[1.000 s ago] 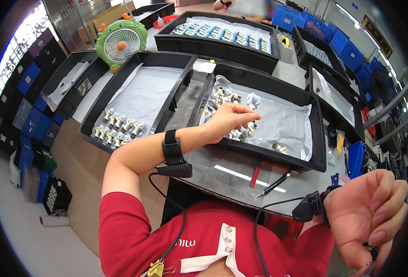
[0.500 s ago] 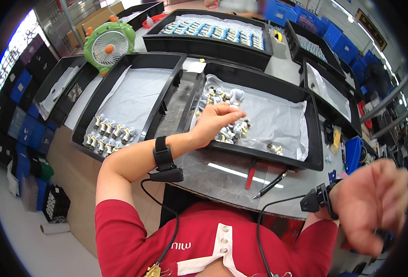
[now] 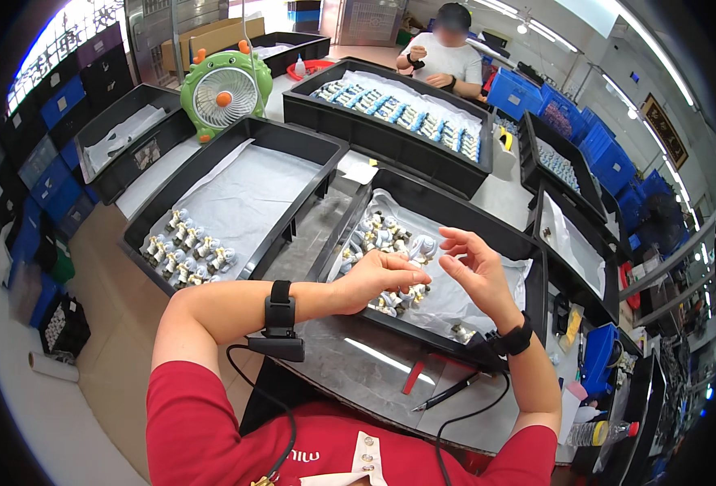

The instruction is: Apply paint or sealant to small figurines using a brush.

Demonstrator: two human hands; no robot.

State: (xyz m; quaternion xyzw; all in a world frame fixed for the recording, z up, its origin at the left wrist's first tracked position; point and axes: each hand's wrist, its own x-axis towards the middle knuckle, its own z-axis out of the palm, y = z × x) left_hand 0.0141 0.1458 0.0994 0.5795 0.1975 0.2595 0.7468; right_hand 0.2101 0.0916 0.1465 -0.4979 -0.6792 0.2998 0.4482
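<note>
My left hand (image 3: 380, 280) is over the near left part of a black tray (image 3: 447, 212) lined with white paper. Its thumb and fingers are pinched together; whatever is between them is too small or hidden to name. Facing it, my right hand (image 3: 483, 272) hovers over the same tray with curved fingers apart, and nothing shows in it. Small white and grey-blue figurines (image 3: 384, 232) lie heaped around and below my left hand, partly hidden by it. A lone figurine (image 3: 461, 332) lies near the tray's front edge, beside my right wrist.
To the left, another black tray (image 3: 316, 147) holds figurines standing in rows. A green fan (image 3: 225, 95) is behind it. Farther back, a person in white (image 3: 447, 57) sits behind a tray of blue-and-white figurines (image 3: 398, 109). A black pen (image 3: 445, 392) and red strip (image 3: 412, 377) lie in front.
My right hand has swung in from the far right to the tray, facing my left hand. My left hand stays pinched over the figurines. The view has tilted up, showing the other person.
</note>
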